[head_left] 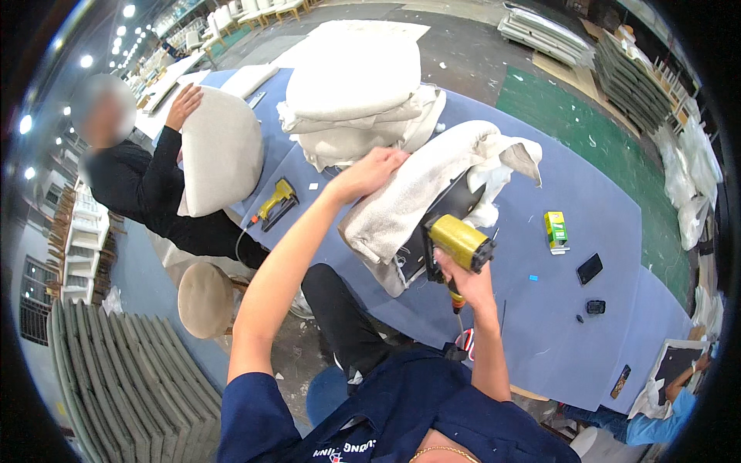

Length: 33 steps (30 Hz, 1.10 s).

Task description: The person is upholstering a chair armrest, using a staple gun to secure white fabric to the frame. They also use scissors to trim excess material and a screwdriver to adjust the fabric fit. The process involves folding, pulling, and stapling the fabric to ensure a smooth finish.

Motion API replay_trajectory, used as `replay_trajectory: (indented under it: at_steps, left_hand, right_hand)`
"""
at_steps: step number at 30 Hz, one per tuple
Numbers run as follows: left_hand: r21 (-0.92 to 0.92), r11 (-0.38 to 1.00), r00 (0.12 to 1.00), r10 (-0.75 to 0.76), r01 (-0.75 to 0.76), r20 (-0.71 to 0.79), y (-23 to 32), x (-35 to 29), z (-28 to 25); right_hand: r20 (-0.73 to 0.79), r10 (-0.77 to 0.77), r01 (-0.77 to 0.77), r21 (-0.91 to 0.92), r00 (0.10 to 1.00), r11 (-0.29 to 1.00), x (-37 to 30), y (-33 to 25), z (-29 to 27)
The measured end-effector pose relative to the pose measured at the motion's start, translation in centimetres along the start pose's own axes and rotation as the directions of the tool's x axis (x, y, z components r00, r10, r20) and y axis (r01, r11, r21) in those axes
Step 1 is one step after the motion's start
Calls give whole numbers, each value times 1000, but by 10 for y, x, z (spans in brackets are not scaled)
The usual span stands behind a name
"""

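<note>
A beige fabric-covered seat cushion (417,193) is tilted up on the blue table, its black underside (457,202) facing right and loose fabric bunched along its edge. My left hand (374,171) grips its far left side, with the fingertips partly hidden against the cloth. In my right hand (467,282) is a yellow and black staple gun (461,241), fingers wrapped round its handle. The gun's nose is by the lower part of the black underside; whether it touches cannot be made out. Its hose (461,320) runs down toward me.
Stacked pale seat cushions (351,85) stand beyond my left hand. A second staple gun (276,202) lies on the table (532,339). To the right are a green-yellow box (556,231) and a phone (590,268). A co-worker (147,177) at left holds another cushion (224,150).
</note>
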<state>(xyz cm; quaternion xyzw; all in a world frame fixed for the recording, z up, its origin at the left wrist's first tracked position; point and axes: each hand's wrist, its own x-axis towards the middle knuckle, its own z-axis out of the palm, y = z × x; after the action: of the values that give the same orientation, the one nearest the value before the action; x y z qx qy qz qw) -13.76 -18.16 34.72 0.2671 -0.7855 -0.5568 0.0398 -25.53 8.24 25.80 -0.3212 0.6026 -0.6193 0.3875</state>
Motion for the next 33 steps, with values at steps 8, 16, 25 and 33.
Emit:
replay_trajectory:
  at_steps: [8,16,25,33]
  left_hand:
    - [328,942,982,-12,74,-188,17,-28,15]
    - [849,522,885,355,78,-300,4,-46,27]
    - [861,507,904,348,42,-249,16,-47,36]
    - [889,457,927,326,16,-184,23,-57,44]
  right_hand:
    - [-121,-230,219,-95,966,971,11,38,52]
    - [-33,-225,224,-44,974,974,38,-10,43]
    - [9,-187,187,-15,982,982,69,-21,23]
    - [59,-275,279,-79,960,957,42,-16,29]
